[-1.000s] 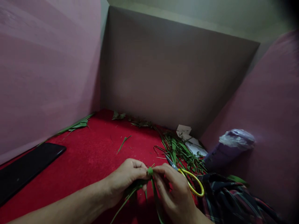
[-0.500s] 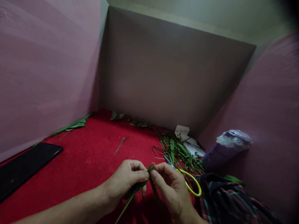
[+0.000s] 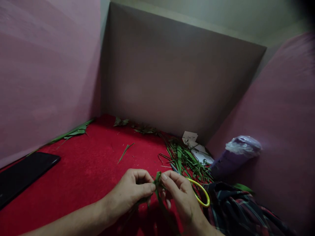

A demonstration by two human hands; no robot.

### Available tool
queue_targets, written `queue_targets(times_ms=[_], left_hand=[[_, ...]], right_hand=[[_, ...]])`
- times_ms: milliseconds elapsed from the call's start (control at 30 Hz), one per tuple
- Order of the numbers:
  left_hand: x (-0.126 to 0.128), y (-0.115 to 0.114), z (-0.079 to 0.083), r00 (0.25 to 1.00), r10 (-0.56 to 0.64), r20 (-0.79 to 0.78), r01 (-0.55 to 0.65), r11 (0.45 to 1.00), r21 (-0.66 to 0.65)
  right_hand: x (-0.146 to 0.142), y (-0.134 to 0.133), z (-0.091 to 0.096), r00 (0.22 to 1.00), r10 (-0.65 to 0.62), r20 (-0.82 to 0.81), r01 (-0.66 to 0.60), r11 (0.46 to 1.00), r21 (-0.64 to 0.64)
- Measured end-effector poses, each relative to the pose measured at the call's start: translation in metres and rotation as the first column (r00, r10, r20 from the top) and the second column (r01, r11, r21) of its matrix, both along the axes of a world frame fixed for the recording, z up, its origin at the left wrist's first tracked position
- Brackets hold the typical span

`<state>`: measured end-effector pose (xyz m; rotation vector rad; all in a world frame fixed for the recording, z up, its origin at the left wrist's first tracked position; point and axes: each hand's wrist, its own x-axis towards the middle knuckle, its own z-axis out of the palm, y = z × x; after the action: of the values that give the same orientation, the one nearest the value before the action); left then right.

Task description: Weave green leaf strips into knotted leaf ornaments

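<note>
Narrow green leaf strip (image 3: 158,178), folded over at its top, a length hanging below (blurred), between the hands (image 3: 135,190) (image 3: 181,194)

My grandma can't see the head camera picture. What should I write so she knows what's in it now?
A left hand pinches a green leaf strip above red cloth, with a right hand close against it. Beyond the right hand are yellow-handled scissors and a messy leaf pile; a flat black object lies far left.
</note>
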<state>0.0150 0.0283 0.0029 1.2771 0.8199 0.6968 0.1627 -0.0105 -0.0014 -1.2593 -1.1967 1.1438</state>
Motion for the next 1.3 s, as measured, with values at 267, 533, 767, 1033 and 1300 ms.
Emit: queue_targets(times_ms=[267,533,767,1033,1300], left_hand=[[0.000,0.000,0.002,1.000,0.008,0.012,-0.008,0.999,0.053],[-0.001,0.000,0.002,0.999,0.001,0.038,-0.004,0.998,0.058],[-0.003,-0.001,0.001,0.999,-0.026,0.038,0.027,0.999,-0.030],[-0.006,-0.001,-0.003,0.999,-0.047,0.013,0.049,0.989,-0.136],[-0.004,-0.001,0.000,1.000,-0.018,-0.026,0.015,0.996,-0.082]], right_hand=[[-0.004,0.001,-0.009,1.000,0.021,-0.019,-0.020,0.998,0.052],[-0.002,-0.001,-0.006,0.998,0.017,0.054,-0.025,0.990,0.142],[0.002,-0.006,-0.010,0.937,-0.060,0.345,-0.055,0.948,0.315],[0.005,-0.007,-0.009,0.851,-0.157,0.501,-0.092,0.895,0.436],[0.002,-0.006,-0.007,0.919,-0.120,0.375,-0.044,0.915,0.400]])
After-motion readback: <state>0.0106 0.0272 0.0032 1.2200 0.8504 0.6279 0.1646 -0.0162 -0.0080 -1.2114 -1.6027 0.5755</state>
